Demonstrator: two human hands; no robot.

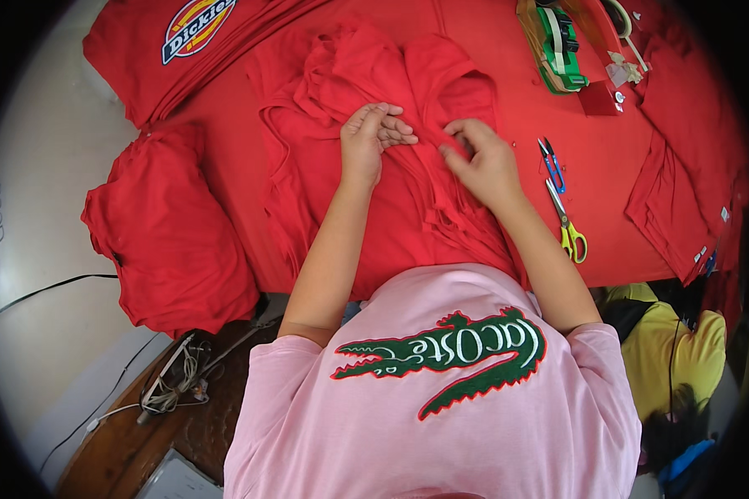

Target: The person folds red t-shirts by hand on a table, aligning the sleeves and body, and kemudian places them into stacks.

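A heap of red cloth garments (341,200) lies bunched in front of me, with armhole-like edges showing. My left hand (377,137) is above its middle, palm turned inward, fingers apart and loosely bent; I see nothing held in it. To the right, my right hand (481,162) rests its bent fingertips at a fold of the red cloth, thumb and forefinger apart. Under the fingers, the contact is partly hidden. Right of this hand lie blue thread snips (555,166) and scissors with yellow-green handles (571,233).
A green tape dispenser (562,50) stands in a tray at the back right. Red garments (682,183) lie at the right edge. A red cloth bundle (171,233) sits left, and a red garment with a printed emblem (125,75) lies far left. Tangled cables (171,382) hang below.
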